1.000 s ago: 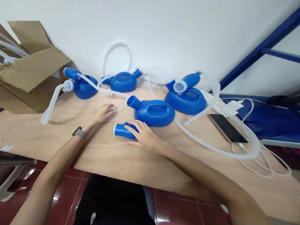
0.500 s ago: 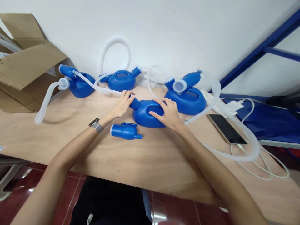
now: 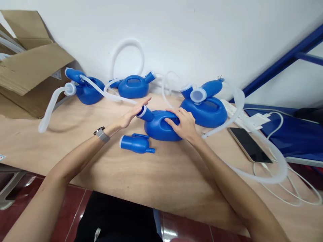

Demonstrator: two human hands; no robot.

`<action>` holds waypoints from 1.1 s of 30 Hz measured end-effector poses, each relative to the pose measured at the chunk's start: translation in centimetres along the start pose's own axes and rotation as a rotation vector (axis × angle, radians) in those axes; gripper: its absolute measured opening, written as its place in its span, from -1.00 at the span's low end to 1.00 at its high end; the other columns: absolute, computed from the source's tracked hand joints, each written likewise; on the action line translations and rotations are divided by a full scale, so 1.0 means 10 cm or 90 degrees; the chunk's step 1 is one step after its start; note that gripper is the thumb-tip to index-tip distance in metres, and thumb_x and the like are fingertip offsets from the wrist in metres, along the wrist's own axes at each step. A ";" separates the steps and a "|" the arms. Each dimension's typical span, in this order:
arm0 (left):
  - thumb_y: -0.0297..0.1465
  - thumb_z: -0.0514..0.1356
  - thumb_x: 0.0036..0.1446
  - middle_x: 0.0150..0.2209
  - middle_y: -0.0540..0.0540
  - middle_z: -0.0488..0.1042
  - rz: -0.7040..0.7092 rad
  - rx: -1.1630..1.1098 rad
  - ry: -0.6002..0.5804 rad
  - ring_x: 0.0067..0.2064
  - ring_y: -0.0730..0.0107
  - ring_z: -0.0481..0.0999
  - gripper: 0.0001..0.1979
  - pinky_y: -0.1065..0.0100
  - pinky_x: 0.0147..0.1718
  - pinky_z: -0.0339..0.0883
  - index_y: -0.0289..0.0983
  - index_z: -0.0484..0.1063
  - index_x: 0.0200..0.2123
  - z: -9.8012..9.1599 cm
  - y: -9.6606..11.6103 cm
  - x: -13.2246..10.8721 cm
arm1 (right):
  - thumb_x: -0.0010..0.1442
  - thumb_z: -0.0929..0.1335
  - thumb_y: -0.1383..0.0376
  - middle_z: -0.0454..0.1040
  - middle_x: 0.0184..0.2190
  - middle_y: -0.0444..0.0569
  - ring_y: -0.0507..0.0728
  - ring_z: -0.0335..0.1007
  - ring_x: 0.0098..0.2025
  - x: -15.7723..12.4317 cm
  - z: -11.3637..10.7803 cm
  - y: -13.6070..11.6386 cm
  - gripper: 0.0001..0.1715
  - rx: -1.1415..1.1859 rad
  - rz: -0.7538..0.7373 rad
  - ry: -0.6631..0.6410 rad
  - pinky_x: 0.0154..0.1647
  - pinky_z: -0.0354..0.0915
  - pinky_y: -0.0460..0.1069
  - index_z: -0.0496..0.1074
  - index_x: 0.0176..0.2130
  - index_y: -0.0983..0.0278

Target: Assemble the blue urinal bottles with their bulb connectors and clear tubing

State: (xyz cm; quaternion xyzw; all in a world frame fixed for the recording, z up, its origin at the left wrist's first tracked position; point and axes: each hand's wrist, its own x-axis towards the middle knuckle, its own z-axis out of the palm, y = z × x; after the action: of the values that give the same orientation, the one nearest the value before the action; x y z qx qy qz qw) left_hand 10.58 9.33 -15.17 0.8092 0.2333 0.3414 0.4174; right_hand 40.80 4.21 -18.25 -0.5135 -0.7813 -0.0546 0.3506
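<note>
A blue plastic jug [image 3: 157, 127] with a handle lies on the wooden table [image 3: 141, 174]. My right hand [image 3: 184, 124] grips its handle from above. My left hand [image 3: 133, 112] is flat with fingers stretched out, its palm pressed against a clear cap [image 3: 141, 111] on the jug's spout. A loose blue funnel piece [image 3: 135, 143] lies just in front of the jug, touched by neither hand. A watch sits on my left wrist.
Three more blue jugs [image 3: 87, 90] [image 3: 133, 86] [image 3: 204, 107] with white hoses [image 3: 252, 141] stand along the white wall. A cardboard box [image 3: 27, 67] sits at the left, a phone [image 3: 249, 144] and cables at the right, a blue frame [image 3: 285, 60] behind.
My left hand left a clear cap's spot on the table, moved to the jug's spout and now presses flat on it. My right hand released the funnel piece and took the jug's handle.
</note>
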 end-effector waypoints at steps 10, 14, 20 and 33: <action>-0.07 0.30 0.23 0.47 -0.43 0.34 -0.232 0.476 -0.013 0.50 -0.38 0.29 -0.26 -0.29 0.46 0.18 -0.29 0.44 0.39 -0.61 -0.18 -1.06 | 0.49 0.26 -0.14 0.63 0.03 0.16 0.42 0.53 0.08 -0.07 0.02 -0.12 -0.37 -0.003 0.004 0.014 0.15 0.36 0.28 0.57 0.24 0.16; -0.13 0.33 0.20 0.26 -0.39 0.53 -0.230 0.485 -0.024 0.28 -0.24 0.55 -0.31 -0.16 0.32 0.38 -0.26 0.49 0.35 -0.71 -0.29 -1.23 | 0.49 0.26 -0.15 0.63 -0.01 0.15 0.41 0.53 0.04 -0.06 0.04 -0.15 -0.36 -0.016 0.005 0.025 0.10 0.36 0.26 0.58 0.23 0.16; -0.19 0.47 0.09 0.25 -0.32 0.55 -0.136 0.325 0.355 0.22 -0.12 0.57 -0.24 -0.07 0.23 0.49 -0.28 0.46 0.33 -0.55 -0.08 -0.85 | 0.50 0.24 -0.14 0.63 0.02 0.17 0.40 0.54 0.03 -0.05 0.04 -0.16 -0.34 -0.025 0.001 0.006 0.11 0.35 0.25 0.58 0.24 0.19; -0.09 0.22 0.46 0.43 -0.24 0.47 -0.049 0.023 0.331 0.48 -0.04 0.43 -0.41 -0.13 0.49 0.29 -0.18 0.42 0.44 0.29 0.19 -0.20 | 0.52 0.26 -0.12 0.64 0.10 0.18 0.41 0.53 0.13 -0.06 -0.01 -0.23 -0.38 -0.012 -0.013 -0.008 0.14 0.37 0.26 0.55 0.26 0.17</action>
State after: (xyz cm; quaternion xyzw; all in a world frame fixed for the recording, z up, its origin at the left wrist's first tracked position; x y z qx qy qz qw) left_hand 11.57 5.46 -15.46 0.6923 0.3694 0.5174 0.3414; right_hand 39.09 2.59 -17.91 -0.5091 -0.7880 -0.0622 0.3405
